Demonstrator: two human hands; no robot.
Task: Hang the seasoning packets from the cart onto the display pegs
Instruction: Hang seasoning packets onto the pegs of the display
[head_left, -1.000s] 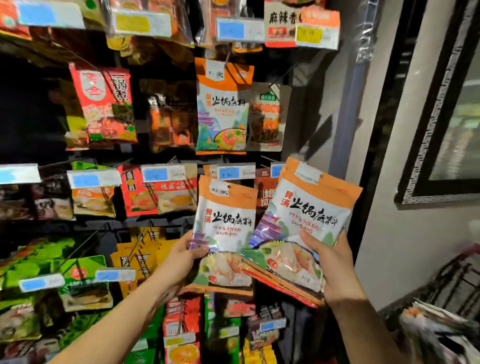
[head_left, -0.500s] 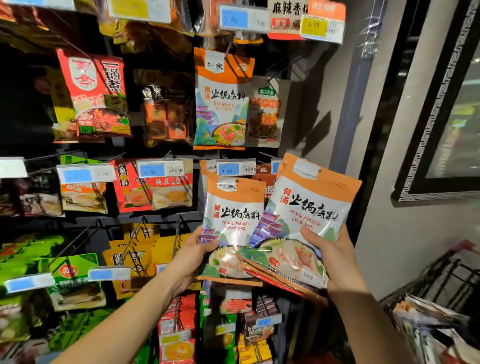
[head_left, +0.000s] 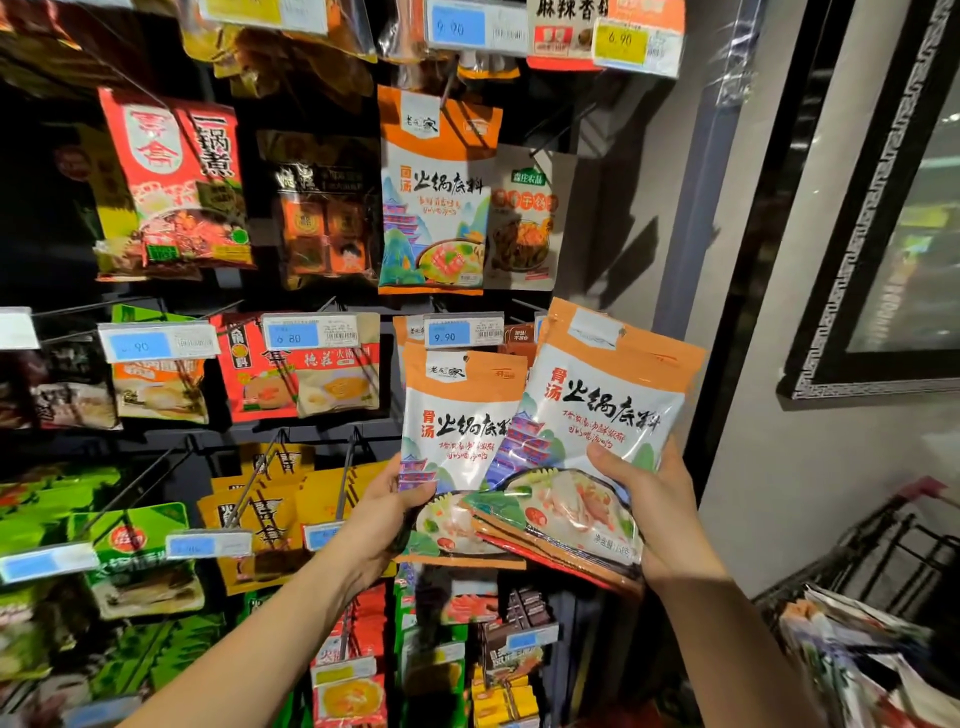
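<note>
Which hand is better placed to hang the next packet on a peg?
Left. The left hand holds one packet with its top just under the lower 9.90 price tag; the right hand grips a fanned stack off to the right.

Hidden behind the stack (head_left: 587, 415) in the right fingers (head_left: 621, 465): right edge of the single packet (head_left: 452, 431). Below-right of those fingers, cut by the frame: cart (head_left: 883, 551), blurred packets (head_left: 852, 660). Left, unreadable price tags (head_left: 208, 544).
</note>
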